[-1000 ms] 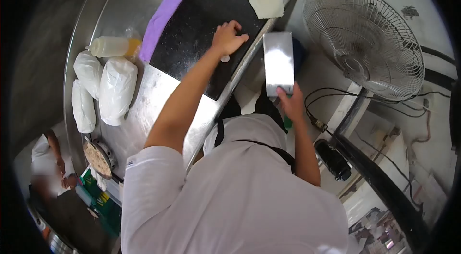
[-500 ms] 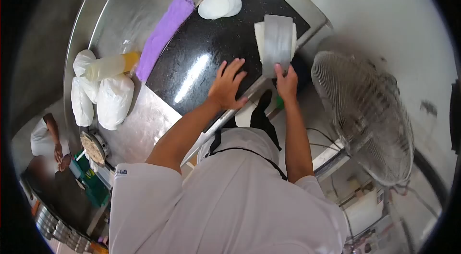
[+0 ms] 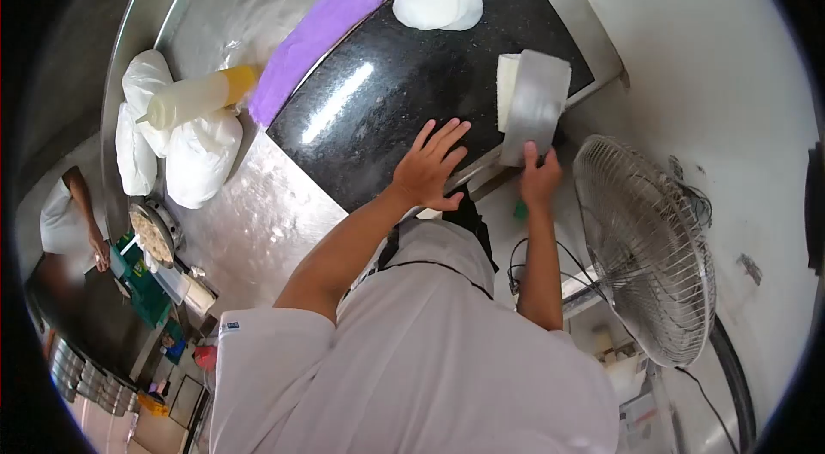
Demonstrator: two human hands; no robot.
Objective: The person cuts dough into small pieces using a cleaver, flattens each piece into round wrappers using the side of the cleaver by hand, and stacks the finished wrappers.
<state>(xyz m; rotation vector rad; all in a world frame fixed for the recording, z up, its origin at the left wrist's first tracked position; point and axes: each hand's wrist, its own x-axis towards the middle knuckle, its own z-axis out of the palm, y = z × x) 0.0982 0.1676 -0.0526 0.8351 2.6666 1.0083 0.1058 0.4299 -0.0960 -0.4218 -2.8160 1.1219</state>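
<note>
In the head view my right hand (image 3: pixel 540 179) is closed around the handle end of a cleaver (image 3: pixel 537 106) with a broad, rectangular grey blade. The blade covers the right part of a folded white cloth (image 3: pixel 508 93) at the right end of the black board (image 3: pixel 378 145). My left hand (image 3: pixel 431 166) is open, fingers spread, at the board's near edge, left of the cleaver. Thin white round wrappers (image 3: pixel 427 5) overlap near the far edge. Whether the blade presses on the cloth, I cannot tell.
A rolled purple towel (image 3: pixel 314 46) lies along the board's left edge. Farther left, an oil bottle (image 3: pixel 198 97) rests on white plastic bags (image 3: pixel 203 164). To my right stands a wire-caged fan (image 3: pixel 649 248). Another person's arm (image 3: pixel 83 209) shows at far left.
The cleaver has shifted rightward over the cloth and tilted, baring more of the cloth's left side. My left hand stays spread at the board's edge. The whole view has shifted slightly.
</note>
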